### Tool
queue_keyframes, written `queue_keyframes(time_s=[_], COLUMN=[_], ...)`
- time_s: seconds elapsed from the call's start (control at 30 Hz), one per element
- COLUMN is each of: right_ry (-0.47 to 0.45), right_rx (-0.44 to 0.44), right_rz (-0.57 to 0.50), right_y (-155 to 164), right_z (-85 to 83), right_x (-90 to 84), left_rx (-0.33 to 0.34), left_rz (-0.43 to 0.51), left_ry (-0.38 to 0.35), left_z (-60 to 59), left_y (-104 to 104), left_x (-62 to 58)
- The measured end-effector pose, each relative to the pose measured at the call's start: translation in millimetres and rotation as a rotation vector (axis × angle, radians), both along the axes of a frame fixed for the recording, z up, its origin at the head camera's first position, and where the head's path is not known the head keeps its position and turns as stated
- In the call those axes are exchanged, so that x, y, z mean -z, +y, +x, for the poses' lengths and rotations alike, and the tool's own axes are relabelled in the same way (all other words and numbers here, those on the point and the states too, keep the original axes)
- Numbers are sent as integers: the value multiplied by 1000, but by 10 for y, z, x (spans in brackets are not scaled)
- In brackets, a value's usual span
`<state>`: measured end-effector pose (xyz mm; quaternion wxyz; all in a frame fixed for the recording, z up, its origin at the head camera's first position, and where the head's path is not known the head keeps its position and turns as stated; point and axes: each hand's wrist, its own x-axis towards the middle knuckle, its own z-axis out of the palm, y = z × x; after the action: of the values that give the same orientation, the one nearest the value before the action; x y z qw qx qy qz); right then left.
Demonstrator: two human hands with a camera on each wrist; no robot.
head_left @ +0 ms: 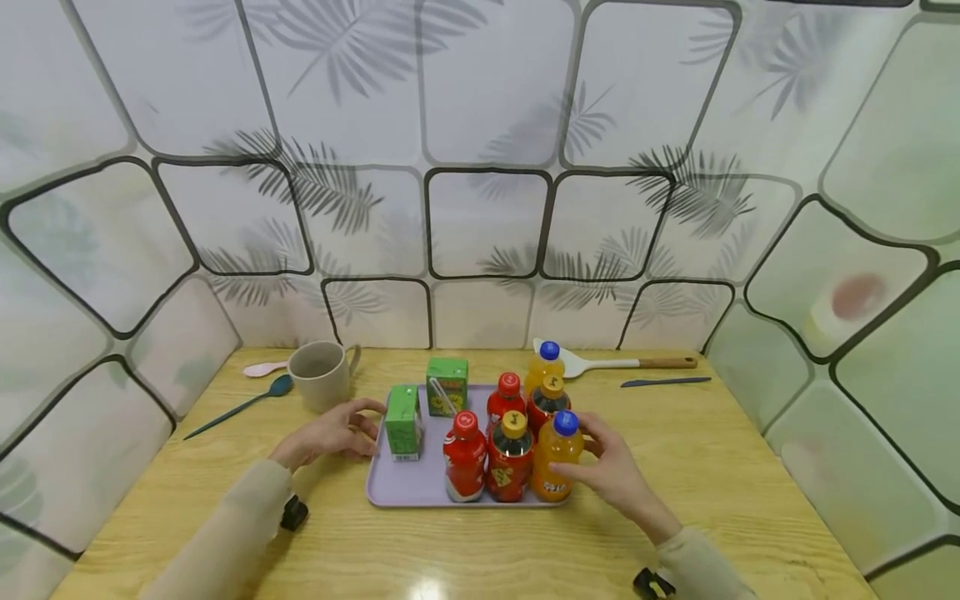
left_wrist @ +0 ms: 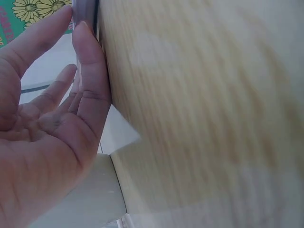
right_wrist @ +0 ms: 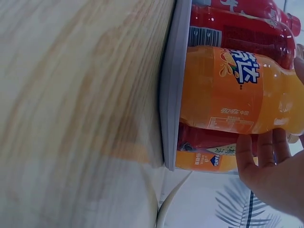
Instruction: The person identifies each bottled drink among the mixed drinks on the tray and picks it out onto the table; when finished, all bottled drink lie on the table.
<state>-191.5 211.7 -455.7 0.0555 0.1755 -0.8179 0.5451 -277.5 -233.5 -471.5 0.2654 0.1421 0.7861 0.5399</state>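
Head view: right hand [head_left: 611, 475] fingers lie against the front orange soda bottle [head_left: 557, 458], thumb at the label, other fingers behind near the neck, loosely wrapped rather than clamped. Right wrist view shows straightish fingertips [right_wrist: 263, 152] just past the bottle's [right_wrist: 237, 97] far side, so contact looks light; a firm grasp cannot be confirmed. Left hand [head_left: 330, 433] has relaxed, nearly straight fingers resting at the left rim of the lilac tray [head_left: 420, 492], holding nothing; the left wrist view shows fingertips [left_wrist: 88, 61] pressed along the tray edge [left_wrist: 85, 12].

Bottle stands in the tray's front right corner, upright, long axis vertical, blue cap [head_left: 566, 422] pointing up, touching the dark bottle with a yellow cap [head_left: 512, 458] beside it. Further out on the tray: a red bottle [head_left: 465, 458], three more bottles behind, two green juice cartons [head_left: 405, 421] on the left half.

Judged step: getting hold of the orange bottle while the left hand steadies the tray. Next move would call for closing the fingers round the body and lifting straight up, since the neighbours stand tight against it and a sideways pull could tip them.

Off the tray on the wooden table [head_left: 750, 483]: a beige mug [head_left: 321, 375], a teal spoon [head_left: 240, 406], a pink spoon [head_left: 264, 368], a white spatula [head_left: 622, 363], a dark knife [head_left: 666, 382].
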Motion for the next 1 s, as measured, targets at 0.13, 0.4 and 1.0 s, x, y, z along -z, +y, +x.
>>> queue_keyframes(time_s=[0.13, 0.4, 1.0], right_ry=[12, 74, 107], right_rx=[22, 58, 254], right_rz=[-9, -87, -115], right_y=[-8, 84, 607], right_z=[11, 69, 11], right_x=[-7, -98, -287], left_rx=[1, -5, -27], left_rz=[8, 16, 39], left_ry=[11, 22, 29], left_z=[0, 21, 93], left_y=[9, -10, 22], left_x=[1, 29, 28])
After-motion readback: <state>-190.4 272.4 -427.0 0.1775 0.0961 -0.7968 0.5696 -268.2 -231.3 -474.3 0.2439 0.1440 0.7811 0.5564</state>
